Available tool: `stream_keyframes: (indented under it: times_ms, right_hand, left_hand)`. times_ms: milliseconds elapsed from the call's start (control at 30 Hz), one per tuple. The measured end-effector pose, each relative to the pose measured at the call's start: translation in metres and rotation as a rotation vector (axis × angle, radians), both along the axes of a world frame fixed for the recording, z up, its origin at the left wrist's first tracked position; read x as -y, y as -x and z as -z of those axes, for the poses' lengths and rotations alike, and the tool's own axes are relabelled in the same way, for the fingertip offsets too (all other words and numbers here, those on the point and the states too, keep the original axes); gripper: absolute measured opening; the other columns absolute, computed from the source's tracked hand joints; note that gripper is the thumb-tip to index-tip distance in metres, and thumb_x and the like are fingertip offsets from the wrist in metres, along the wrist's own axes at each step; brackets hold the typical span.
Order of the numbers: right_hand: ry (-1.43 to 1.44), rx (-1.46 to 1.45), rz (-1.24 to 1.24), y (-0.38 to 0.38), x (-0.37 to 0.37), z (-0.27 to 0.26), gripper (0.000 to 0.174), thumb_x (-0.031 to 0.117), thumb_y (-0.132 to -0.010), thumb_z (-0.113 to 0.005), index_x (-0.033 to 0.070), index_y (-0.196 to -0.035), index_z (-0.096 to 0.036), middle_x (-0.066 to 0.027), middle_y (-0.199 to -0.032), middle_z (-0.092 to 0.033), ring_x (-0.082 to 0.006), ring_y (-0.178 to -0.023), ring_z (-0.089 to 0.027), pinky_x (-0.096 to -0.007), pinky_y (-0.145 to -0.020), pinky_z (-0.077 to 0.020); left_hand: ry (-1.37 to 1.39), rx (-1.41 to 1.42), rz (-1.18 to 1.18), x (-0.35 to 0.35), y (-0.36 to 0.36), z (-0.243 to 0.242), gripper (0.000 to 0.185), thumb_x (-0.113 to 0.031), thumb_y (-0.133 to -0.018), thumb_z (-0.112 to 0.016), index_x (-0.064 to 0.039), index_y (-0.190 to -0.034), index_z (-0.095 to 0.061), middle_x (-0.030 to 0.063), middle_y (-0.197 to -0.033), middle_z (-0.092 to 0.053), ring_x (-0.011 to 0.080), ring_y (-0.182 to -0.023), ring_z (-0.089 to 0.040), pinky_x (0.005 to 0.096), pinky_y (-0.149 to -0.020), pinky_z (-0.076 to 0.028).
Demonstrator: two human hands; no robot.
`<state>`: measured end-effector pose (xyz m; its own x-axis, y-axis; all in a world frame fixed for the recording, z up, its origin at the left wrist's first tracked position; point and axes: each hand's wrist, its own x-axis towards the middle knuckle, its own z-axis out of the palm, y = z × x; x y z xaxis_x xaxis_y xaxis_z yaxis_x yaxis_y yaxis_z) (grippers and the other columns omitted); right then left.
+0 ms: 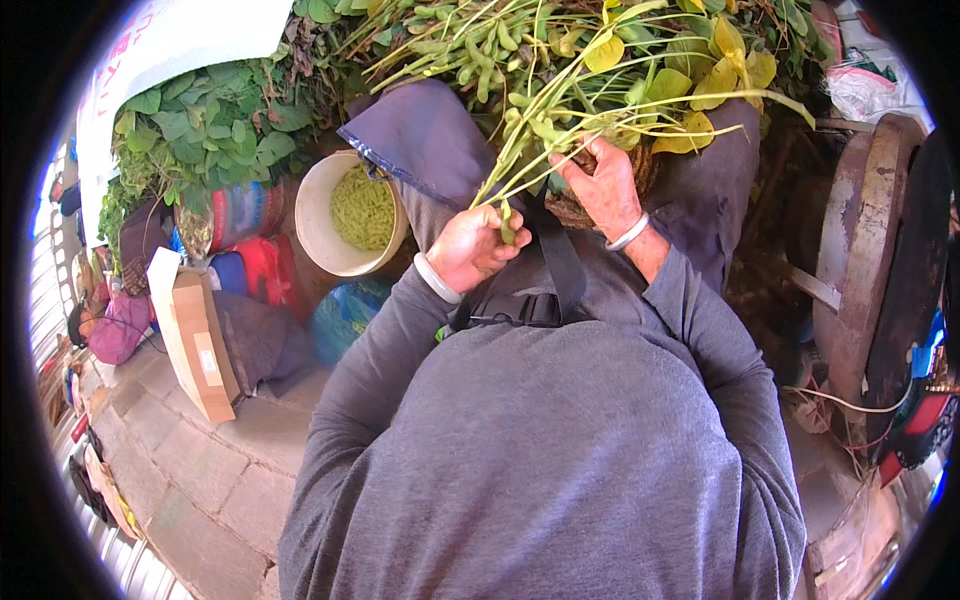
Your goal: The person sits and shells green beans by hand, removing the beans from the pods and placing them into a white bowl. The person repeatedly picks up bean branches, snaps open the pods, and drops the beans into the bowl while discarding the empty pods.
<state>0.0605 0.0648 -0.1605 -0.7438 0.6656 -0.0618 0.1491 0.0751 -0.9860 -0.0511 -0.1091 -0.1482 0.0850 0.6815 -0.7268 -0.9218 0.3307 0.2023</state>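
My left hand (480,247) is closed around the lower ends of a few soybean stalks (517,161), and a green pod (507,223) shows at its fingers. Higher on the same stalks, my right hand (606,184) touches the stems near some pods (546,129); leaves partly hide its fingertips, so its grip is unclear. Yellowing leaves (686,133) hang from the far end of the bunch. More stalks with pods (484,56) are heaped beyond my knees. Left of my leg, a white bucket (309,214) holds many picked green pods (365,210).
Leafy green plants (217,124) are piled at the far left under a white sheet (202,37). A cardboard box (196,337), a blue plastic bag (349,315) and a red bag (274,274) stand on the paved floor (195,465). A worn wooden stand (859,262) rises at my right.
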Motion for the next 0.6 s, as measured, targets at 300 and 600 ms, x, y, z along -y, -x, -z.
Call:
stream_keyframes:
  times_ms: [300,600]
  right_hand:
    - [0.224,-0.018,0.047,0.003,-0.004,-0.011,0.019,0.011,-0.085,-0.065,-0.002,-0.096,-0.059,0.0023,-0.073,-0.059,-0.0016,-0.060,-0.047,-0.0183,-0.052,-0.0380]
    - [0.007,0.022,-0.027,-0.001,-0.006,-0.031,0.017,0.013,-0.089,-0.058,-0.002,-0.082,-0.056,-0.0066,-0.063,-0.057,-0.0122,-0.056,-0.052,-0.0282,-0.052,-0.0419]
  left_hand:
    - [-0.300,-0.414,0.196,-0.010,0.004,-0.024,0.029,-0.012,-0.081,-0.045,0.002,-0.102,-0.059,0.0056,-0.078,-0.057,0.0060,-0.057,-0.042,0.0168,-0.046,-0.031]
    - [-0.200,-0.607,-0.267,-0.073,-0.021,-0.008,0.018,-0.023,-0.095,-0.053,-0.009,-0.105,-0.057,-0.0062,-0.074,-0.048,0.0000,-0.054,-0.038,0.0137,-0.041,-0.026]
